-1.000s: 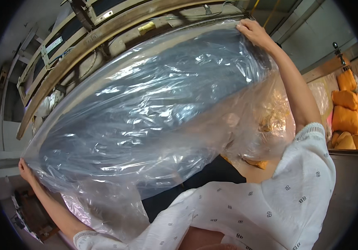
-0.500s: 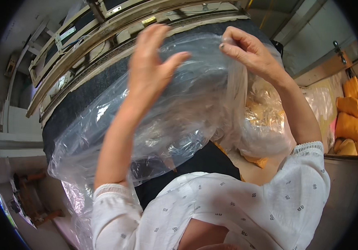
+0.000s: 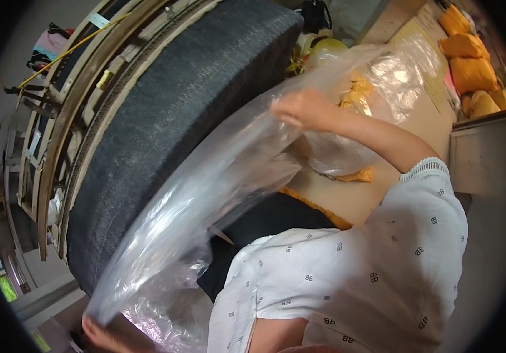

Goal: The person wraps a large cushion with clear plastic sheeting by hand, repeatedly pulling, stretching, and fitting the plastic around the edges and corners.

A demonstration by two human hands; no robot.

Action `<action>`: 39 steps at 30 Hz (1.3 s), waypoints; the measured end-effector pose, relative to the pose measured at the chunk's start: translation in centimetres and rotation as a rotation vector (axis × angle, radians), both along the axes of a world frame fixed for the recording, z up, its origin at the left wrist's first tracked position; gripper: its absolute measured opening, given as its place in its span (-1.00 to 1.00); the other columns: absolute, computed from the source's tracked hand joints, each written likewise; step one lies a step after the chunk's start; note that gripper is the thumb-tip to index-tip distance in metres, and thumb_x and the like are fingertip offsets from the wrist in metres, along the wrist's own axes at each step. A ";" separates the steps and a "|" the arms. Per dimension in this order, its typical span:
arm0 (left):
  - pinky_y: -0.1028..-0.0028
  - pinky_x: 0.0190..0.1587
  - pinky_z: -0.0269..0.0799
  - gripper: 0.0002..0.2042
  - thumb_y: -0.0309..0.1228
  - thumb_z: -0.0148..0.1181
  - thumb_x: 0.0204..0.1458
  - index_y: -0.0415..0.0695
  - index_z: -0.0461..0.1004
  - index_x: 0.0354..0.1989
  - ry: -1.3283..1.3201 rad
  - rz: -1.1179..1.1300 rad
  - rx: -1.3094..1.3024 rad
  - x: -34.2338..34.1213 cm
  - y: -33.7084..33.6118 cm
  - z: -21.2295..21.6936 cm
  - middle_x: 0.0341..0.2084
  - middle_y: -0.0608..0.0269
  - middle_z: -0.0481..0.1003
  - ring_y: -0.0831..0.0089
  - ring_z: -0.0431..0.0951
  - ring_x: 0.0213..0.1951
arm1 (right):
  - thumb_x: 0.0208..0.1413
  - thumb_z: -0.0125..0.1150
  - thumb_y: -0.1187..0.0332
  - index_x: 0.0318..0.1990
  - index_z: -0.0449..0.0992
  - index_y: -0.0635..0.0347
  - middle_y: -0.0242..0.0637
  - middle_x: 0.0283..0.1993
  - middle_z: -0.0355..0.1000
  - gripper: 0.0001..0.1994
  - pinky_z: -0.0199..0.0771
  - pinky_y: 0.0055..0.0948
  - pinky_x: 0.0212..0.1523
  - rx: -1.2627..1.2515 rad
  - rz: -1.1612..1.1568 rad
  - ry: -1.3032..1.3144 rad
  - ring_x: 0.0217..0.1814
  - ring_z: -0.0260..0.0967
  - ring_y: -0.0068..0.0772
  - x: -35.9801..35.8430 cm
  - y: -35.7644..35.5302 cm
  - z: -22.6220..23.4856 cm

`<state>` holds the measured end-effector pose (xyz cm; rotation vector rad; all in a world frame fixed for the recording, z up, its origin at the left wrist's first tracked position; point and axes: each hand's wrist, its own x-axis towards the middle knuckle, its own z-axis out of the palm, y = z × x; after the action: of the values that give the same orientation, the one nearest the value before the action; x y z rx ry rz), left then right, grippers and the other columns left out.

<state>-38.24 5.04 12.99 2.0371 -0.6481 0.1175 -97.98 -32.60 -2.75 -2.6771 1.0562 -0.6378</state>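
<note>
A large sheet of clear plastic (image 3: 176,217) is stretched slantwise between my two hands, over the near edge of a dark, fabric-covered surface (image 3: 165,88). At its upper end my right hand (image 3: 303,109) is closed on the plastic, slightly smeared by motion. Low at the left rim of the view, my left hand (image 3: 101,334) grips the other end, its fingers partly hidden. More crumpled plastic hangs below, beside my black clothing (image 3: 265,220).
Metal and wooden machine rails (image 3: 59,147) run along the far left side of the dark surface. On the right lie plastic-wrapped orange goods (image 3: 356,94) on a pale board. Orange bundles (image 3: 470,73) are stacked at the upper right. A dark bag (image 3: 316,16) sits at the top.
My left hand has swung from above the surface down to the lower left and now holds the plastic. My right hand has come lower. The plastic is pulled taut, uncovering the dark surface.
</note>
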 end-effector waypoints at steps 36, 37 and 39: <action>0.63 -0.39 0.19 -0.81 -0.33 0.13 0.04 -0.16 0.43 -0.54 0.266 -0.259 0.315 29.1 5.5 -11.0 -0.57 0.45 0.38 0.67 0.27 -0.49 | 0.13 -0.18 -0.02 0.11 0.29 0.14 -0.04 0.00 0.32 -0.48 0.17 -0.29 0.14 -0.165 -0.406 0.102 0.16 0.18 -0.08 1.9 -23.3 3.3; 0.56 -0.30 0.28 -0.75 -0.24 0.10 0.04 -0.18 0.49 -0.49 0.142 -0.214 0.366 28.2 2.8 -12.4 -0.53 0.39 0.44 0.60 0.36 -0.43 | 0.15 -0.15 0.03 0.15 0.25 0.15 -0.05 0.15 0.22 -0.49 0.04 -0.38 0.22 -0.076 -0.426 0.070 0.23 0.10 -0.10 2.0 -24.1 2.4; 0.47 -0.08 0.32 -0.58 -0.10 0.08 0.01 -0.24 0.46 -0.17 0.562 -0.124 0.410 25.1 -3.0 -11.4 -0.27 0.20 0.49 0.46 0.45 -0.22 | 0.11 -0.13 -0.02 0.18 0.22 0.12 -0.11 0.27 0.08 -0.44 0.06 -0.35 0.21 0.122 -0.313 -0.041 0.28 0.05 -0.14 1.2 -25.0 2.9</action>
<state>-13.12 1.99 1.57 2.2617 -0.4586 -0.6886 -96.76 -57.61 0.20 -2.4062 1.4676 -0.6529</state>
